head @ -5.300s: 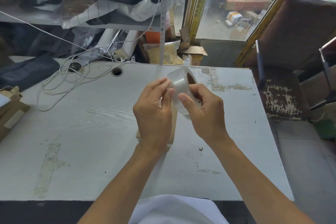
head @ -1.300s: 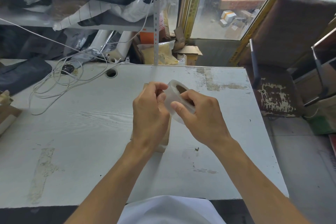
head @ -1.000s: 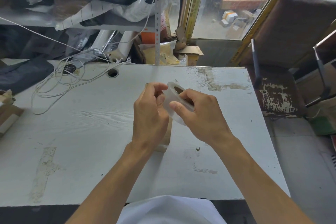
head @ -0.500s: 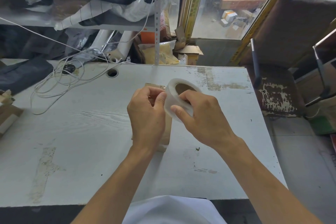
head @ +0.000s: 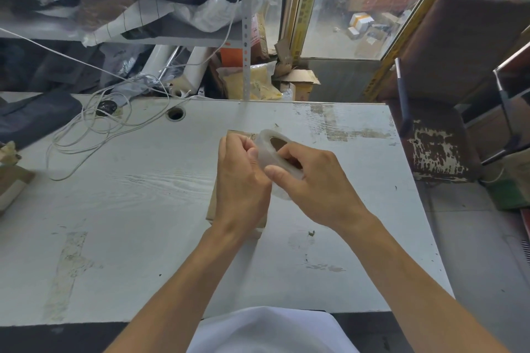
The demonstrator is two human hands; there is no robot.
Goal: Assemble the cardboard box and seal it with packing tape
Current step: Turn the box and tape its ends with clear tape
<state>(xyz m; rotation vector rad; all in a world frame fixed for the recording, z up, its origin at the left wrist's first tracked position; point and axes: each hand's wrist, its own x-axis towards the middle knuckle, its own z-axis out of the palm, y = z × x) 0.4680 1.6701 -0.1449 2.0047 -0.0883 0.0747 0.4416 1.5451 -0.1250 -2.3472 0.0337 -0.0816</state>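
A roll of clear packing tape [head: 268,152] is held above the middle of the white table [head: 129,209]. My right hand [head: 312,183] grips the roll, thumb on its outer face and fingers through the core. My left hand [head: 242,180] has its fingers curled against the roll's left edge, thumb and fingertips pinching at the tape there. A small brown cardboard box [head: 238,132] lies on the table under both hands. Only its far corner and a strip near my left wrist show.
A coil of white cable [head: 86,135] and a cable hole [head: 175,114] lie at the table's back left. Brown cardboard [head: 11,183] sits at the left edge. Cluttered shelves stand behind, and a worn brown chair [head: 438,149] is off the right side.
Both hands have lowered the roll slightly toward the box. My left fingers have kept working at the roll's edge. The roll has tilted flatter.
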